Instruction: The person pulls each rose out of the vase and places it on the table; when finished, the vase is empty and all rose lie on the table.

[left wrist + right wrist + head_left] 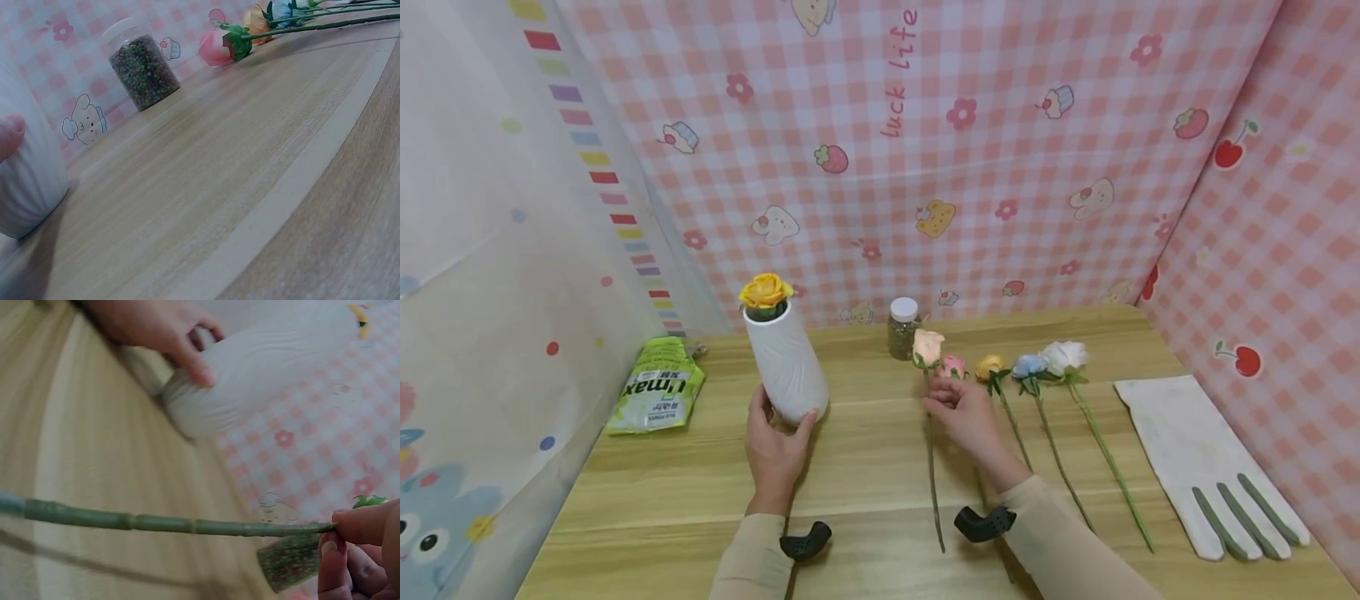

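My left hand (775,454) holds a white ribbed vase (786,367) low on its body, thumb on the near side. A yellow rose (765,289) sits in the vase's mouth, its stem hidden inside. My right hand (966,421) pinches the stem of a peach rose (928,347) between thumb and fingers just below the bloom. In the right wrist view the green jointed stem (162,524) runs leftward from the pinching fingertips, over the table. The left wrist view catches only the vase's lower side (28,169) and a fingertip on it.
Pink (952,365), orange-yellow (990,367), blue (1028,365) and white (1064,357) artificial roses lie right of my right hand. A white-lidded jar (903,329) of dark granules stands behind. A white glove (1187,442) lies far right, a green packet (658,387) at left.
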{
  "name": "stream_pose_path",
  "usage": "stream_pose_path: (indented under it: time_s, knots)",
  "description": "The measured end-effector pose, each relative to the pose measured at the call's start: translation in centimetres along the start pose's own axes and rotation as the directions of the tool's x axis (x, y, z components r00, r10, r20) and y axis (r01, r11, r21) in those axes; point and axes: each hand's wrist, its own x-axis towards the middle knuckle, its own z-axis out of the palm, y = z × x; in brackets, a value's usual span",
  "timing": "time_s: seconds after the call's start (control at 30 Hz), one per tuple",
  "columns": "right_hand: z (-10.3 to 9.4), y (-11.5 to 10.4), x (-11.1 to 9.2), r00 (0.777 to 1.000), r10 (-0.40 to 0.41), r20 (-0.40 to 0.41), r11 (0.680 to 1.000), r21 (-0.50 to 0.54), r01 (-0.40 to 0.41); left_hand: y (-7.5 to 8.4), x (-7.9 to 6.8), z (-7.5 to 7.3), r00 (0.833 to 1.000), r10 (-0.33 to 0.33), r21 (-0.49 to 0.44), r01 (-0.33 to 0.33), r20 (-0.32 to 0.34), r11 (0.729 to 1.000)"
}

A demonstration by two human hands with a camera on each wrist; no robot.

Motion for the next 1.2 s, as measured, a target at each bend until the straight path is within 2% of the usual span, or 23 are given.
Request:
stream_pose_path:
  time_s: [0.17, 0.27, 0.37, 0.67, 0.93, 1.2]
  knots:
    - [0.9, 0.9, -0.2, 0.999, -0.045, -0.013, 0.993, -0.113, 0.043, -0.1, 0.0, 0.0, 1.000, 0.001, 0.000, -0.001, -0.006, 1.000]
    - [1.2, 1.4, -0.4, 0.999, -0.044, -0.006, 0.975, -0.217, 0.042, -0.1, 0.0, 0.0, 1.000, 0.002, 0.001, -0.002, -0.012, 1.000]
    - [1.3, 1.8, -0.5, 0.999, -0.045, 0.002, 0.959, -0.280, 0.044, -0.1, -0.1, 0.0, 1.000, 0.002, 0.004, -0.002, -0.017, 1.000]
    - [1.6, 2.8, -0.4, 0.997, -0.075, 0.020, 0.934, -0.349, 0.077, 0.1, 0.0, 0.0, 1.000, -0.009, 0.001, 0.009, -0.018, 1.000]
    - [1.8, 3.2, -0.3, 0.998, -0.056, 0.018, 0.930, -0.364, 0.059, 0.0, 0.0, 0.0, 1.000, -0.003, -0.008, 0.002, -0.026, 1.000]
    - [1.9, 3.5, 0.0, 0.997, -0.074, 0.017, 0.919, -0.387, 0.075, 0.0, 0.0, 0.0, 1.000, -0.011, 0.000, 0.011, -0.026, 1.000]
